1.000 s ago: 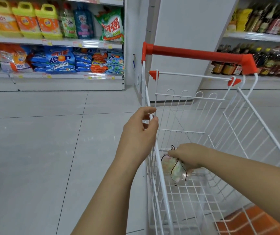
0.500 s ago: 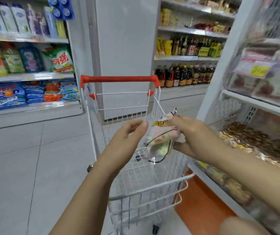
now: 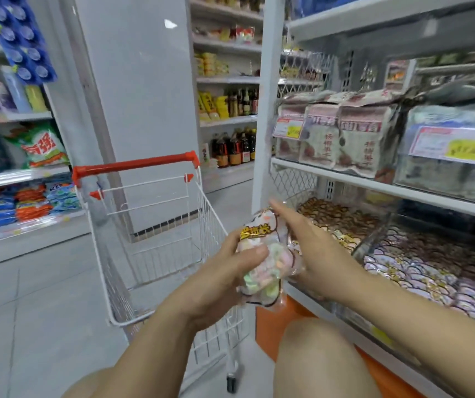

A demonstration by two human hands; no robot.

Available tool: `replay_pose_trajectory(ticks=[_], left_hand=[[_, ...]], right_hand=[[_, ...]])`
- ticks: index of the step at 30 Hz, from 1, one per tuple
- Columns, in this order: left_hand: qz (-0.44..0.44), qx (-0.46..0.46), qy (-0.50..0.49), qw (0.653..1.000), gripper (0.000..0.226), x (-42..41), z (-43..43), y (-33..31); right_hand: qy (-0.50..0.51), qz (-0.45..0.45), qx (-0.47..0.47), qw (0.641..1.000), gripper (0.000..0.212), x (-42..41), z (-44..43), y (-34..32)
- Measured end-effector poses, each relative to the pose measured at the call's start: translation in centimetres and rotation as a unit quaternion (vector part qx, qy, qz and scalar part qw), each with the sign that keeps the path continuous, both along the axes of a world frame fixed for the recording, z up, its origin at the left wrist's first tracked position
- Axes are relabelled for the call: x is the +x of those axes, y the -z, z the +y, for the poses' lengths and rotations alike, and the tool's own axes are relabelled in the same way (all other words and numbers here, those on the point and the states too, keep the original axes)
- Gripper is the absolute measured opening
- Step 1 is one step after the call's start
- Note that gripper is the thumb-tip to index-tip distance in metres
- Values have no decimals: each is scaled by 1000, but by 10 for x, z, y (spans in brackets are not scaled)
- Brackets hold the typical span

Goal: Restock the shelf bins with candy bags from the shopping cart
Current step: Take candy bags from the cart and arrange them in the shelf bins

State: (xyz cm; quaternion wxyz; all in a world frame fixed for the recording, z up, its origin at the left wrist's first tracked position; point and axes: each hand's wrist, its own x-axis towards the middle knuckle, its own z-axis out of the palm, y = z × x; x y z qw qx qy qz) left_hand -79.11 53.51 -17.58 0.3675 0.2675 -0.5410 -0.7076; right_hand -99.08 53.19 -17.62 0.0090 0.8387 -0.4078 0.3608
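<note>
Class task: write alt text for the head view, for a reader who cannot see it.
A left hand grips a clear candy bag while the right hand, fingers straight, touches its other side, between a white shopping cart and stocked shelf bins.

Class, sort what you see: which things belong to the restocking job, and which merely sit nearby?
Job: candy bag; left hand gripping it; right hand; cart; bins.
Nearby: detergent bags; bottles; price tags.
</note>
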Motion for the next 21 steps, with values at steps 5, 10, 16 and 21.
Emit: replay_pose_trajectory(ticks=[5, 10, 16, 21], left_hand=[[57, 46, -4, 997, 60, -15, 2, -1], [138, 136, -20, 981, 48, -31, -1, 0], [184, 162, 23, 969, 29, -37, -14, 19], [123, 110, 47, 985, 57, -49, -27, 29]], right_hand=[[38, -99, 56, 993, 101, -8, 0, 6], [47, -202, 147, 967, 93, -14, -2, 6], [9, -335, 273, 902, 58, -39, -11, 10], [4, -642, 377, 667, 44, -61, -15, 11]])
